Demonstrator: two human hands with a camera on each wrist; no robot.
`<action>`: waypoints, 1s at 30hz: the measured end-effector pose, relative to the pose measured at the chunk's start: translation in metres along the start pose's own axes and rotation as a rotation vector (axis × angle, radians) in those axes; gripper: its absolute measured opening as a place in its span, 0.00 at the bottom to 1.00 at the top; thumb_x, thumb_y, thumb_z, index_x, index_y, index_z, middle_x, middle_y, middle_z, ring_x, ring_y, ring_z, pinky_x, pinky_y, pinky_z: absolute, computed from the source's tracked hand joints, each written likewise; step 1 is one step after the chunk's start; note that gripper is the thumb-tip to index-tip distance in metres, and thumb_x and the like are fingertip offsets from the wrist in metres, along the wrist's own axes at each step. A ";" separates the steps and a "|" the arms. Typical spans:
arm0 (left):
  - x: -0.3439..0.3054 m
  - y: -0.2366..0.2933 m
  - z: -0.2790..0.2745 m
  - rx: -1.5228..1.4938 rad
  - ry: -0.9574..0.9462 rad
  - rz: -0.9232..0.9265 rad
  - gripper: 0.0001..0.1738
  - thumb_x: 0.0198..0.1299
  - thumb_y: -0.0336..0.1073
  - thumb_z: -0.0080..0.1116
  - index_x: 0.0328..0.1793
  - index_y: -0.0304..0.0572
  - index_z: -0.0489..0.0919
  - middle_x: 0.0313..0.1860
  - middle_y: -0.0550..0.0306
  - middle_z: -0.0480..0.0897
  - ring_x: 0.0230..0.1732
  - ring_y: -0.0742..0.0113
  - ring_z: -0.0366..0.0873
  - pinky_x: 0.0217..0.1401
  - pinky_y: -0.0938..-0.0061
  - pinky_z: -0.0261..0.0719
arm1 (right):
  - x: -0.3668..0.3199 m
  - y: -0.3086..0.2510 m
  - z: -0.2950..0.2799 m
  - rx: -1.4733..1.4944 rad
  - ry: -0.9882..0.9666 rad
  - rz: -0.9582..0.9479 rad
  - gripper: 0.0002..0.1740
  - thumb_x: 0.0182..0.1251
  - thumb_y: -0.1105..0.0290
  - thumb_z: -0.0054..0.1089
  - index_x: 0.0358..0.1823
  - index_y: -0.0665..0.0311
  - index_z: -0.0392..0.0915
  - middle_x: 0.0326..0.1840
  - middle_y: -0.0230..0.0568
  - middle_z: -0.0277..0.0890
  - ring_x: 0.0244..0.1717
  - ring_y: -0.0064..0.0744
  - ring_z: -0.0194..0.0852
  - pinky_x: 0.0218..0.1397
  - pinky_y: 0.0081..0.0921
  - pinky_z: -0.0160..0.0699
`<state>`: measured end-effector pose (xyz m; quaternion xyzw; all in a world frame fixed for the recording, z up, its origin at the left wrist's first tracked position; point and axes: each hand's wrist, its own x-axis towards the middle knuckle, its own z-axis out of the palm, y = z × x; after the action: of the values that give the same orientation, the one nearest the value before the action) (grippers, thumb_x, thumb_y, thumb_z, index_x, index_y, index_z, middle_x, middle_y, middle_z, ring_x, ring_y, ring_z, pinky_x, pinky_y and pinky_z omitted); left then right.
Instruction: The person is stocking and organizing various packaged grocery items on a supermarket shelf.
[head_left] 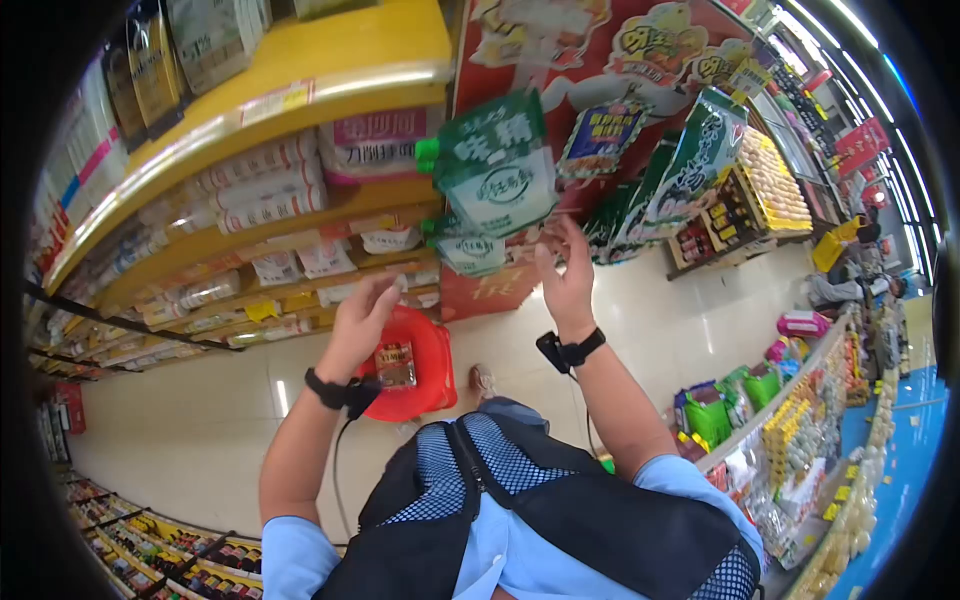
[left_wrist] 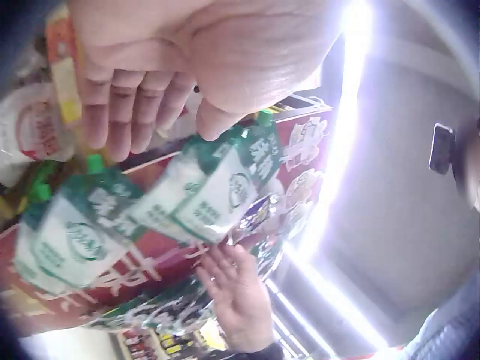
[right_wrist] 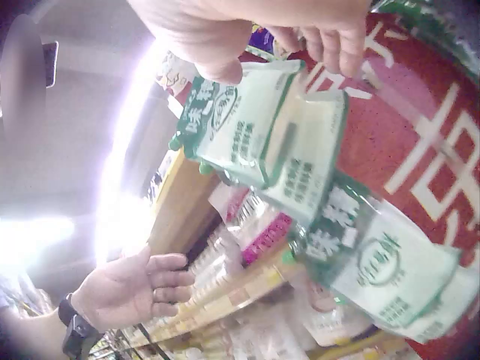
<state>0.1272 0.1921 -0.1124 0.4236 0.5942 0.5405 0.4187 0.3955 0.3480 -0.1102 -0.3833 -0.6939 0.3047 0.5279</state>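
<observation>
Green-and-white spouted pouches point(head_left: 505, 190) with green caps hang in two tiers on the side of a red display point(head_left: 490, 295). My right hand point(head_left: 568, 280) is raised beside their lower right edge, fingers relaxed and holding nothing. In the right wrist view its fingers overlap the top of the upper pouches point(right_wrist: 240, 124); the lower pouches point(right_wrist: 375, 262) hang below. My left hand point(head_left: 360, 322) is lifted to the lower left of them, palm turned inward, with loosely bent fingers and nothing in it. The left wrist view shows the same hand point(left_wrist: 202, 60) in front of the pouches point(left_wrist: 79, 236).
A red basket point(head_left: 440, 365) with a packaged item point(head_left: 396, 365) in it stands on the floor below my left hand. Yellow shelves point(head_left: 350, 80) of noodle packs run along the left. Dark green bags point(head_left: 690, 170) hang at right, before an egg stand point(head_left: 770, 170).
</observation>
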 end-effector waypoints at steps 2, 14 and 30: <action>0.042 0.038 0.040 -0.096 0.037 0.126 0.20 0.69 0.35 0.55 0.61 0.30 0.71 0.53 0.52 0.80 0.53 0.66 0.78 0.58 0.74 0.75 | 0.039 0.003 0.005 0.364 -0.014 0.123 0.31 0.65 0.64 0.65 0.65 0.71 0.64 0.51 0.47 0.77 0.48 0.31 0.78 0.48 0.25 0.78; 0.086 0.083 0.129 -0.311 0.182 0.119 0.17 0.65 0.30 0.60 0.59 0.36 0.74 0.52 0.58 0.81 0.51 0.72 0.77 0.56 0.74 0.75 | 0.079 0.007 -0.027 0.491 -0.432 0.235 0.19 0.56 0.68 0.72 0.45 0.70 0.75 0.40 0.39 0.77 0.41 0.24 0.74 0.45 0.24 0.74; -0.089 -0.167 0.059 -0.483 0.347 -0.693 0.19 0.66 0.35 0.59 0.60 0.33 0.75 0.51 0.54 0.83 0.49 0.64 0.81 0.55 0.67 0.79 | -0.058 0.133 -0.026 -0.274 -1.372 -0.033 0.28 0.60 0.52 0.63 0.52 0.68 0.78 0.50 0.52 0.79 0.53 0.48 0.77 0.59 0.37 0.73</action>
<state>0.2012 0.1143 -0.2787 -0.0069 0.6193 0.5546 0.5558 0.4575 0.3685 -0.2426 -0.1569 -0.9084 0.3796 -0.0782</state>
